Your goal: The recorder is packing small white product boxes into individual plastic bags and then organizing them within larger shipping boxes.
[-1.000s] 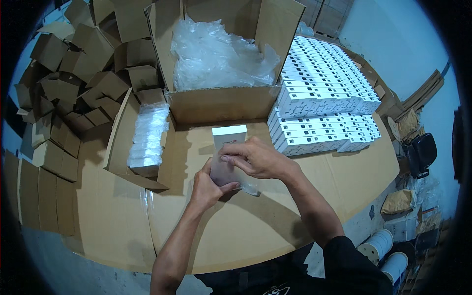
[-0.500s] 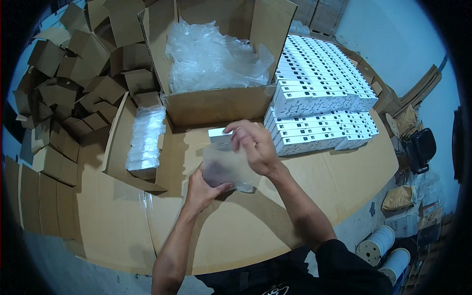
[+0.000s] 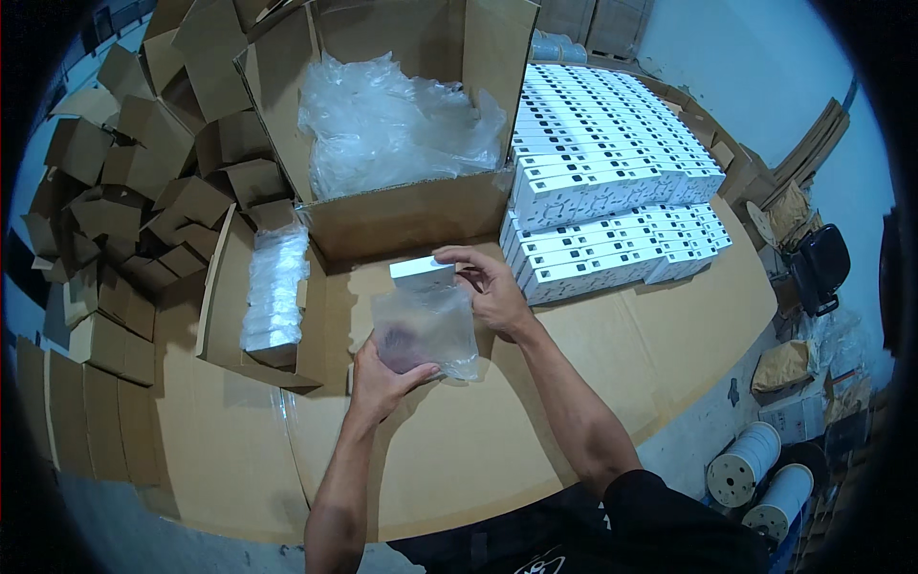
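Observation:
My left hand [image 3: 380, 385] grips a translucent plastic bag [image 3: 430, 330] from its lower left, thumb on the near side and fingers behind. Above the bag's upper edge shows the top of a small white box [image 3: 421, 275]; whether it sits inside the bag or behind it I cannot tell. My right hand [image 3: 493, 297] is closed on the right end of that box, index finger along its top and the other fingers partly hidden behind the bag. To the left, a narrow open carton [image 3: 215, 306] holds a row of bagged boxes [image 3: 275, 287].
A large open carton [image 3: 411, 215] full of loose clear bags [image 3: 392, 124] stands at the back. Stacked white boxes [image 3: 612, 163] fill the table's right rear. Open brown cartons [image 3: 143, 182] are heaped at the left. Cable spools [image 3: 744, 464] lie beyond the table's right edge.
My right hand has come down from above the bag onto the end of the white box. More of the box shows above the bag. The view has shifted a little.

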